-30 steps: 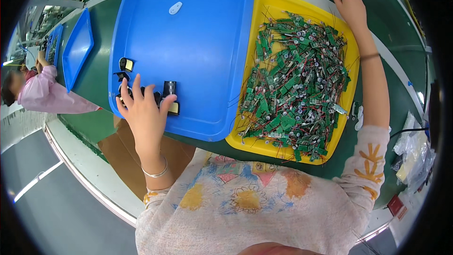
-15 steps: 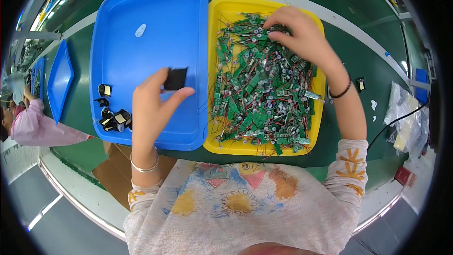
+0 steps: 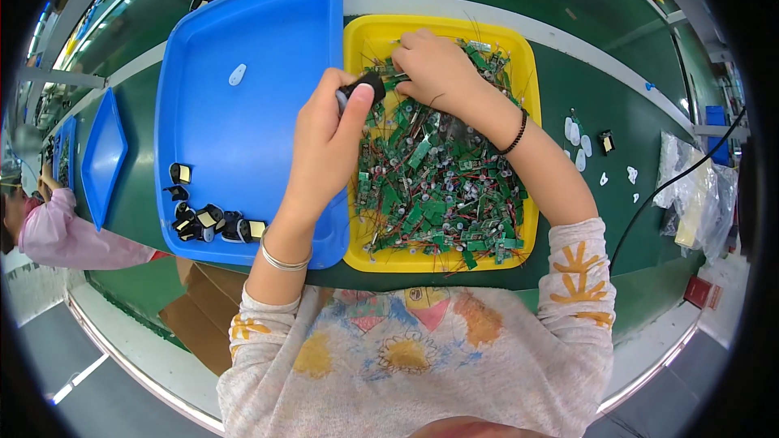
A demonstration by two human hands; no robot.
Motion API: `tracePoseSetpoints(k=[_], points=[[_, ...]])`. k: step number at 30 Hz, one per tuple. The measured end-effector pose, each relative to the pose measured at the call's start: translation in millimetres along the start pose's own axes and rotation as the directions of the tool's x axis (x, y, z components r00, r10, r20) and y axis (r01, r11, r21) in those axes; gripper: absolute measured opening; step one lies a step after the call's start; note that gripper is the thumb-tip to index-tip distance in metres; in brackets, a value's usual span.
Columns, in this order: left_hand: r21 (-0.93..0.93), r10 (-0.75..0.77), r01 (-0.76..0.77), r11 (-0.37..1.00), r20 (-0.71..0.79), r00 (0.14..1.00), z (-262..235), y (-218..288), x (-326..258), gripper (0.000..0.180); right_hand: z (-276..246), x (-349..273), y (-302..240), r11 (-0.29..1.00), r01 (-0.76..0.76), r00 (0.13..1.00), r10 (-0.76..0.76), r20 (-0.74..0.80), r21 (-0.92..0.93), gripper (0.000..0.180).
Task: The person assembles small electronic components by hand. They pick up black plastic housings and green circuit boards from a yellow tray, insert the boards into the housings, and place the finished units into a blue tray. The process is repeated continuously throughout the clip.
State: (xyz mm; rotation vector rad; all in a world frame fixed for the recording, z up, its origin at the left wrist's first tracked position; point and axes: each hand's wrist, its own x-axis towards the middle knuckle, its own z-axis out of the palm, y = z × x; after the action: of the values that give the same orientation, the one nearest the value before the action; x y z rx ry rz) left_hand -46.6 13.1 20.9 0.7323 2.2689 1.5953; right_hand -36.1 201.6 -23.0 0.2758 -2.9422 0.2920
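My left hand (image 3: pixel 329 134) is closed around a small black plastic casing (image 3: pixel 372 89), over the left rim of the yellow tray (image 3: pixel 350 235). Close beside it, my right hand (image 3: pixel 438 71) pinches a small green circuit board (image 3: pixel 393 79) at the casing's open side. How far the board sits inside the casing is hidden by the fingers. Beneath both hands, a heap of green circuit boards (image 3: pixel 438 195) with thin red and black wires fills the yellow tray.
A blue tray (image 3: pixel 251 122) on the left holds several black casings (image 3: pixel 207 219) in its near corner and one white oval piece (image 3: pixel 237 75). Right of the yellow tray lie white pieces (image 3: pixel 580 161), a black casing (image 3: pixel 606 142), plastic bags (image 3: pixel 698 186) and a black cable (image 3: pixel 641 227). Another person (image 3: pixel 81 231) sits far left.
My left hand has moved right with the black casing, from over the blue tray to the yellow one. My right hand has come left with a circuit board to meet it.
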Motion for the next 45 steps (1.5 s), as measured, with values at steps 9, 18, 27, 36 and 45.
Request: tracePoseSetpoints(k=[9,18,27,36,45], points=[[-0.296,0.002,0.014,0.955,0.054,0.999,-0.5,-13.4,-9.3,0.022,-48.6,-34.2,-11.6,0.603,-0.294,0.929,0.363,0.073,0.742,0.012],[-0.655,-0.019,0.105,0.748,0.136,0.99,20.1,-5.5,-17.8,0.019,-43.9,-71.5,-53.5,-0.429,0.061,0.864,0.474,0.167,0.901,0.013],[-0.593,-0.01,0.102,0.799,0.156,0.988,22.3,-7.5,-22.6,0.028,-36.8,-77.2,-60.8,0.435,0.169,0.801,0.462,-0.38,0.884,0.019],[-0.549,0.081,-0.036,0.835,0.058,0.995,20.3,-5.2,-24.8,0.032,-39.7,-74.3,-57.8,0.877,0.266,0.74,0.081,-0.668,0.401,0.019],[-0.379,0.234,-0.231,0.896,-0.039,0.971,19.9,-5.3,-24.4,0.027,-43.8,-75.1,-67.0,0.863,0.219,0.76,0.141,-0.634,0.456,0.017]])
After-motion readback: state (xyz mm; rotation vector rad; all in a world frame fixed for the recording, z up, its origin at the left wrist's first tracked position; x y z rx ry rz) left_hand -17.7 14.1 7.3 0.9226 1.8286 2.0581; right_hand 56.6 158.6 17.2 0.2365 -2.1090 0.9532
